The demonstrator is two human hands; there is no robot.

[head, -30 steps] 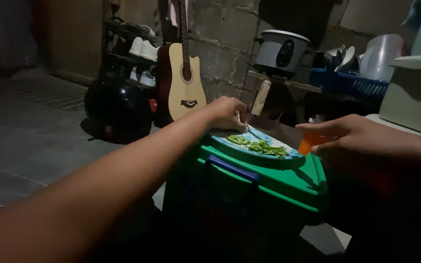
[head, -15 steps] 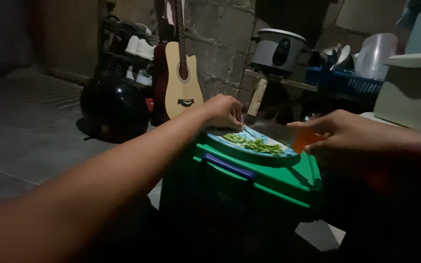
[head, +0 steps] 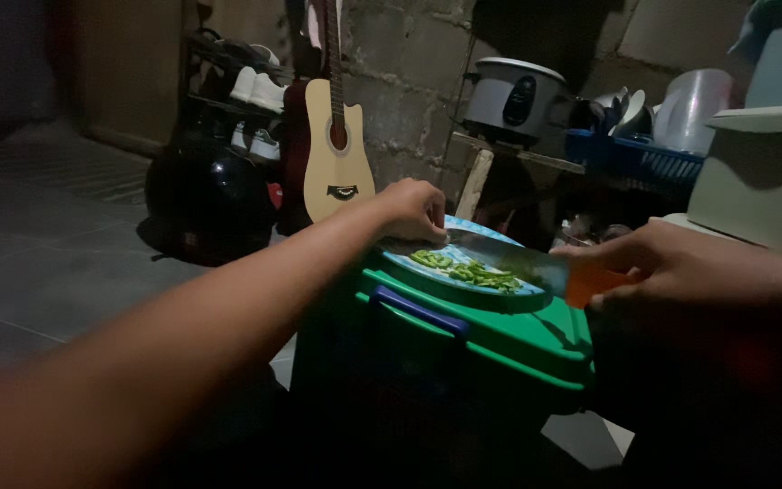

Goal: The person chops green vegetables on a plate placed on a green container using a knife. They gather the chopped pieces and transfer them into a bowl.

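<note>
1. Plate (head: pixel 463 276): round, blue-patterned, lying on the lid of a green bin (head: pixel 500 340), toward the lid's back edge, carrying chopped green vegetable pieces (head: pixel 468 270) across its middle.
2. Left hand (head: pixel 416 210): reaching out to the plate's left rim, fingers curled down and pressed together against that rim; gripping the dark knife-like blade (head: pixel 500 254) or only touching it, cannot tell.
3. Blade: stretching rightward from under the left hand, lying over the plate's far half, just behind the green pieces.
4. Right hand (head: pixel 681 263): hovering at the lid's right edge, thumb and fingers pinching an orange cup (head: pixel 590 282) held just beside the plate's right rim.
5. Bin: showing a blue handle (head: pixel 414 312) on its near side, standing on a tiled floor (head: pixel 65 263).
6. Background: pale guitar (head: pixel 337 154) leaning on a block wall, dark helmet (head: pixel 205 199) below a shoe rack (head: pixel 251 86), rice cooker (head: pixel 513 95) sitting on a shelf, blue dish basket (head: pixel 635 154) beside it.
</note>
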